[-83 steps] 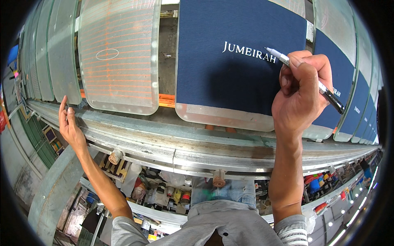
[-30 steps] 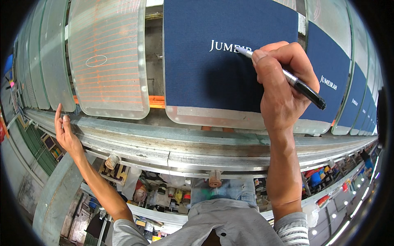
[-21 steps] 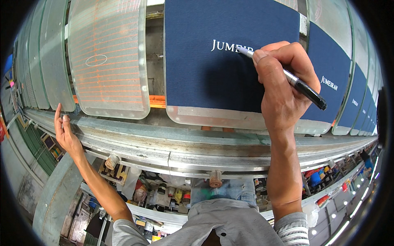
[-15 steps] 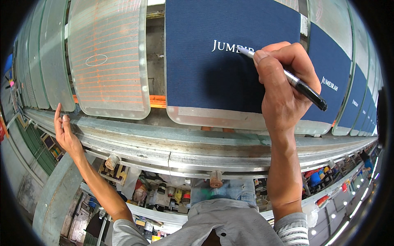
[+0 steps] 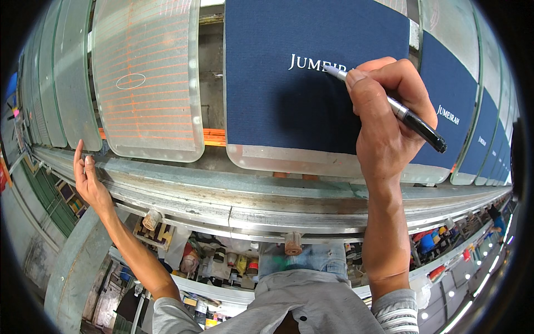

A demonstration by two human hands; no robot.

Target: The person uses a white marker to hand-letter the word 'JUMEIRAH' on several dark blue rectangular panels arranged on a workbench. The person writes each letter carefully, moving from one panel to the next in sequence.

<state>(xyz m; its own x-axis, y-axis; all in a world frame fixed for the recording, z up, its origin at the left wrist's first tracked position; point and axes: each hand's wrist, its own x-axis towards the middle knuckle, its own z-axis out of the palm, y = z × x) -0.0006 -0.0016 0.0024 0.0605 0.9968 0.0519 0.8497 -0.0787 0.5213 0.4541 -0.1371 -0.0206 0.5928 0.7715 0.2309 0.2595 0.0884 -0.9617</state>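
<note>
My right hand (image 5: 392, 114) is closed round a pen (image 5: 417, 129) with a silver barrel and a black end. Its tip is at the white lettering (image 5: 311, 62) printed on a dark blue fabric panel (image 5: 267, 106). The panel lies flat on a rounded glass board, and a dark shadow from my hand falls across it. My left hand (image 5: 93, 181) is off to the left with nothing in it. Its index finger is stretched out, touching or close to the lower edge of a glass board (image 5: 77, 100); the other fingers are loosely bent.
A glass board with orange ruled lines (image 5: 150, 111) stands left of the blue panel. More blue panels (image 5: 448, 94) run off to the right. A long metal rail (image 5: 267, 214) with stubby knobs crosses in front of me. Below it sits a shelf of bottles and jars (image 5: 222, 261).
The blue panel, its lettering and my right hand with the pen appear shifted very slightly to the right. My left hand stays put.
</note>
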